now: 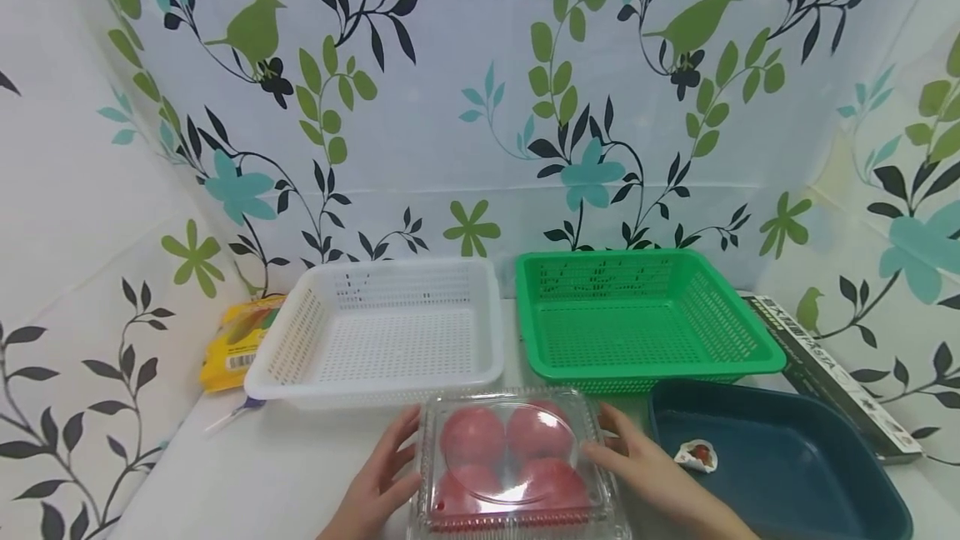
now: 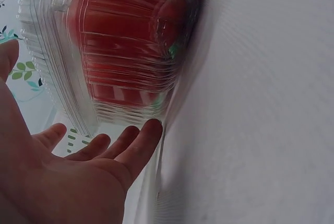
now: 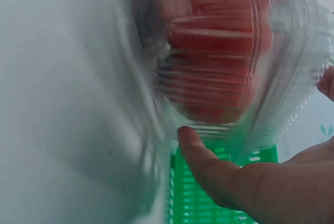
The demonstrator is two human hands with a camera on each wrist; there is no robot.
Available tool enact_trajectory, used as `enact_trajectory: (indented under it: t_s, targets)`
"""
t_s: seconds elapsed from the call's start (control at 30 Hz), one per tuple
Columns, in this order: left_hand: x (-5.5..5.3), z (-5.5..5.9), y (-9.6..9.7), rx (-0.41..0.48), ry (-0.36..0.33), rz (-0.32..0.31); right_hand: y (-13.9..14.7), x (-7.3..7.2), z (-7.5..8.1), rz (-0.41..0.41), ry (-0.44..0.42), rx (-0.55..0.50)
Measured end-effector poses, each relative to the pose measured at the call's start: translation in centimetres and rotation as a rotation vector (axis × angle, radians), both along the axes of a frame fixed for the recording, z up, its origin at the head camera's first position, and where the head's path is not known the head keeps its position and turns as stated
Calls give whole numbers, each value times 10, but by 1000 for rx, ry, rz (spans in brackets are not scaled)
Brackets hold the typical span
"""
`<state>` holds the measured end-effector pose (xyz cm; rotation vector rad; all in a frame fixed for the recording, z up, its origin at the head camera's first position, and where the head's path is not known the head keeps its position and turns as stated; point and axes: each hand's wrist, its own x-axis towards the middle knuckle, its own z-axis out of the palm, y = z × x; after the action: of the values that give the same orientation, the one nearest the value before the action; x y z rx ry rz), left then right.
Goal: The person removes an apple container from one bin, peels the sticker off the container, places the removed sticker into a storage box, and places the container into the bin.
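Observation:
A clear plastic clamshell box (image 1: 517, 469) of several large tomatoes (image 1: 472, 437) is at the front middle of the white table, its lid down. On its left side is my left hand (image 1: 382, 473), fingers spread and fairly straight; in the left wrist view the fingertips (image 2: 153, 125) are right at the box's lower corner. My right hand (image 1: 645, 469) is at the opposite side. Its thumb overlaps the lid's edge in the head view, and in the right wrist view an extended finger (image 3: 195, 148) reaches the box's bottom corner.
Behind the box stand a white basket (image 1: 258, 377) and a green basket (image 1: 652, 372). To the right is a dark blue tray (image 1: 795, 473) holding a small crumpled white piece (image 1: 697, 456). A long dark box (image 1: 832, 377), a yellow packet (image 1: 232, 348) and a pen-like item (image 1: 236, 413) lie at the sides.

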<state>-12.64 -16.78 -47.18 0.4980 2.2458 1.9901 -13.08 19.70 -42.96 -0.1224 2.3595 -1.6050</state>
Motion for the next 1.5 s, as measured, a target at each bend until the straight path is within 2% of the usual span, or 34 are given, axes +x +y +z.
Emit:
enact_trajectory:
  t_s: [0.07, 0.2, 0.3, 0.43, 0.57, 0.7, 1.0, 1.23, 1.37, 1.5]
  targets:
    - [1, -2, -1, 10, -19, -5, -1, 0, -3, 21, -20, -42]
    - [2, -3, -2, 19, -35, -26, -2, 0, -7, 145, -115, -266]
    - [1, -2, -5, 6, -44, -50, -2, 1, -9, 191, -182, -367]
    - [1, -2, -8, -7, -59, -62, -2, 0, -11, 167, -206, -375]
    - [1, -2, -8, -11, -87, -67, 0, 0, -14, 175, -256, -459]
    - [-1, -3, -7, -23, -116, -70, 2, 1, -15, 197, -269, -504]
    - [-3, -4, -9, -15, -88, -66, 3, -1, -15, 236, -266, -511]
    - [-2, -10, -13, 72, -24, -160, 4, 3, -14, 258, -325, -599]
    - [-1, -6, -11, 51, -39, -127, 9, 1, -14, 308, -331, -631]
    - [0, -3, -10, 36, -25, -109, 13, 0, -14, 337, -337, -641]
